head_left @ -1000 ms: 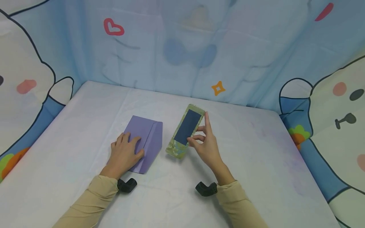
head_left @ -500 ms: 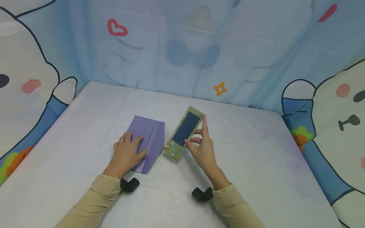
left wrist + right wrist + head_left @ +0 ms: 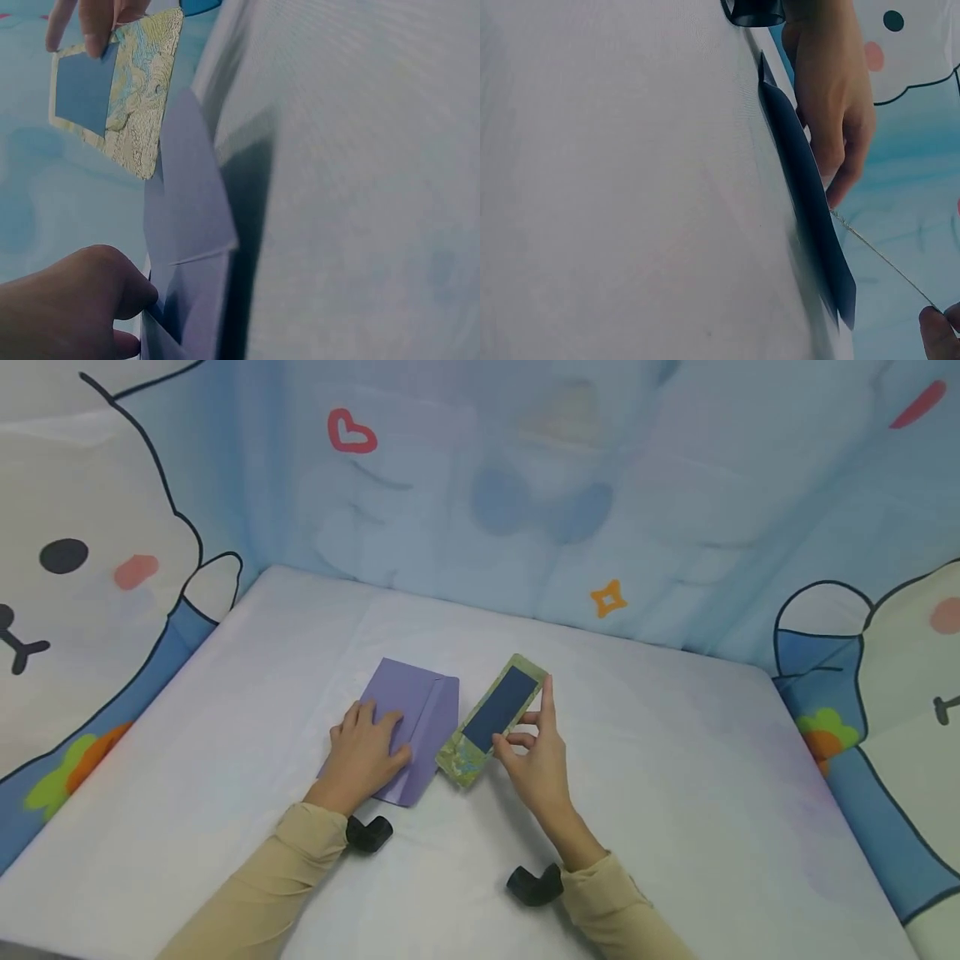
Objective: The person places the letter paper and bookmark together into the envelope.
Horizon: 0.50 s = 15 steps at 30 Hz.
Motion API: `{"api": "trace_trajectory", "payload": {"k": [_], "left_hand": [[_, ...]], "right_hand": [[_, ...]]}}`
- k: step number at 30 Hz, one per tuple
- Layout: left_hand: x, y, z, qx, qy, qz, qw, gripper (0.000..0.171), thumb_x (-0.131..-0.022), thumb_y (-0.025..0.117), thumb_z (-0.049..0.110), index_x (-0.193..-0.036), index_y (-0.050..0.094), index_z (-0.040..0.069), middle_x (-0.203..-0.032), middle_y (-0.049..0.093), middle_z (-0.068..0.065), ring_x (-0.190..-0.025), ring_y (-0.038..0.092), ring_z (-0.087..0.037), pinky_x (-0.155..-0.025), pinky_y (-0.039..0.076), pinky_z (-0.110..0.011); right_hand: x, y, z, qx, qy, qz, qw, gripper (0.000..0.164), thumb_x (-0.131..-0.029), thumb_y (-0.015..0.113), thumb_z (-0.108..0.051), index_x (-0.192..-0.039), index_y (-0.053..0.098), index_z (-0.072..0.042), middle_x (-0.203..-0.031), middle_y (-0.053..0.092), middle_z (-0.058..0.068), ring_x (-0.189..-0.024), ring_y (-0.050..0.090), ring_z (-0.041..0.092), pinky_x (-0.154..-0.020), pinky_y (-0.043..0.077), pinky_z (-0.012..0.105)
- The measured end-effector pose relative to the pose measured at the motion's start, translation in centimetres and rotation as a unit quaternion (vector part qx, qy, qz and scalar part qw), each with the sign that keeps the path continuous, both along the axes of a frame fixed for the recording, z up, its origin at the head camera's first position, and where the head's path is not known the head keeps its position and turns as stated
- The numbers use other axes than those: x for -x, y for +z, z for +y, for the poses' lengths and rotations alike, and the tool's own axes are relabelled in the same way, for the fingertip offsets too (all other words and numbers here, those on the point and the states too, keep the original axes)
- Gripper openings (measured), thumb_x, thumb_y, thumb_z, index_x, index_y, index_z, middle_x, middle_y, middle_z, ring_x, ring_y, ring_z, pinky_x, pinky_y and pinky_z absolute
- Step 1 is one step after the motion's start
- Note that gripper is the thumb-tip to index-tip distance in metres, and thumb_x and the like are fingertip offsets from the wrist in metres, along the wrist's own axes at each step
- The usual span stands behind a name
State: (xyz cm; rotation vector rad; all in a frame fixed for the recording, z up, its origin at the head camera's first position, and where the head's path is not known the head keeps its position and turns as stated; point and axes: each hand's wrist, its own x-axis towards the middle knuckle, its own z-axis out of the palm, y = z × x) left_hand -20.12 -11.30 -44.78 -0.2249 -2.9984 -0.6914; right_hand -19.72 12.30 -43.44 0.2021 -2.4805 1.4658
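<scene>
A purple envelope [image 3: 431,735] lies on the table with its flap unfolded towards the right. My left hand [image 3: 360,760] rests on it, fingers bent. In the left wrist view, thumb and finger pinch the edge of the envelope's pocket [image 3: 199,187], which stands slightly apart from the flap. To the right, my right hand [image 3: 543,764] pinches a flat rectangular card [image 3: 498,710] by its long edge, index finger stretched along its top corner. The card has a green patterned border and a dark blue panel. It is tilted, its lower end close to the flap; contact cannot be judged.
A white cloth covers the table [image 3: 675,793]. Behind it hangs a light blue curtain [image 3: 450,543] with cartoon figures. Black curved pieces [image 3: 534,885] sit at both wrists, by the rolled beige sleeves [image 3: 622,910].
The head view has shifted left, so the scene sits further right. The card has tilted more and come closer to the envelope's flap. The left hand stays on the envelope.
</scene>
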Motion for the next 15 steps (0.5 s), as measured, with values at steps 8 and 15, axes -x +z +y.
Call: {"api": "trace_trajectory", "payload": {"k": [8,15], "left_hand": [[0.1,-0.1,0.3,0.003,0.008,0.002,1.0000,0.050,-0.085,0.056,0.034,-0.130,0.056,0.011,-0.142,0.039,-0.029,-0.137,0.029,-0.047,-0.096,0.033,-0.062],[0.2,-0.3,0.4,0.005,0.012,0.001,0.9999,0.050,-0.086,0.056,0.034,-0.130,0.056,0.011,-0.143,0.038,-0.027,-0.137,0.028,-0.047,-0.096,0.032,-0.062]], "right_hand": [[0.5,-0.2,-1.1,-0.004,-0.019,-0.050,0.999,0.104,-0.082,0.068,-0.006,-0.153,-0.006,-0.024,-0.113,0.050,0.014,-0.087,0.070,0.025,-0.062,0.052,0.025],[0.8,-0.2,-2.0,-0.017,-0.035,-0.073,0.997,0.106,-0.081,0.069,-0.007,-0.153,-0.007,-0.022,-0.106,0.051,0.013,-0.091,0.069,0.025,-0.066,0.054,0.029]]}}
